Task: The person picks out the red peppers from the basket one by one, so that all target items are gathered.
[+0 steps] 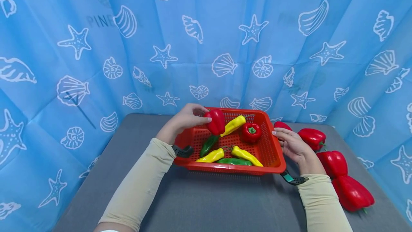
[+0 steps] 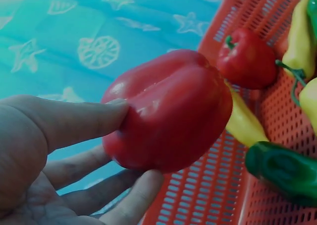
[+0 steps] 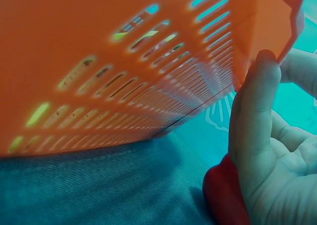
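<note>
My left hand (image 1: 188,119) grips a red bell pepper (image 1: 215,121) between thumb and fingers, over the left part of an orange-red plastic basket (image 1: 274,149). In the left wrist view the left thumb presses one side of the red bell pepper (image 2: 168,116), with fingertips beneath. At the basket's right side, my right hand (image 1: 294,146) pinches the rim. The right wrist view shows a finger (image 3: 257,101) against the slotted wall's edge. Inside the basket lie another red bell pepper (image 1: 251,132), three long yellow peppers (image 1: 234,125) and two green peppers (image 1: 209,145).
Several red bell peppers (image 1: 352,192) lie on the grey tabletop (image 1: 206,203) to the right of the basket, some close behind the right hand. A blue curtain (image 1: 199,46) with white shell prints hangs along the back and sides of the table.
</note>
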The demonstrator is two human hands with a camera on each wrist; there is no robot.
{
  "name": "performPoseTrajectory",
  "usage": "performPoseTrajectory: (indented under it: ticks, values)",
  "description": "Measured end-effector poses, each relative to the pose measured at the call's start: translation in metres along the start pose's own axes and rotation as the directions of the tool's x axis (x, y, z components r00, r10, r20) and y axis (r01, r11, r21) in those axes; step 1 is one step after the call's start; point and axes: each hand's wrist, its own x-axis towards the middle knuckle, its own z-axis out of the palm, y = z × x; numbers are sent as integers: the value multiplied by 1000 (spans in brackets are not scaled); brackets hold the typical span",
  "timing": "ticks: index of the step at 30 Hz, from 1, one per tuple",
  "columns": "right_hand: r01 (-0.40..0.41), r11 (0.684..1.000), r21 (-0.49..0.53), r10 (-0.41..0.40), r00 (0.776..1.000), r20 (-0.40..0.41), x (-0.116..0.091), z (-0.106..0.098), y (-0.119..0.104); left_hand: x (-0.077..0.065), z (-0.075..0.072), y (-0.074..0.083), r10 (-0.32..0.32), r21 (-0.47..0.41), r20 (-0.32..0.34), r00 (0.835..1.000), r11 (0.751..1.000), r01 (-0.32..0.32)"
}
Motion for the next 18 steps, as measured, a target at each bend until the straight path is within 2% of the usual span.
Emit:
performPoseTrajectory:
  ticks: [6,11,18]
  values:
    - [-1,1000,5,1,1000,6,1,-1,1,-10,-16,-12,8,-107,-100,995,994,-18]
    - [4,1000,11,-5,1000,9,1,-1,2,-18,-30,-24,35,-203,-168,985,977,-69]
    - [9,1000,10,-9,1000,13,1,0,1,-34,-50,-39,56,-190,-231,971,977,-102]
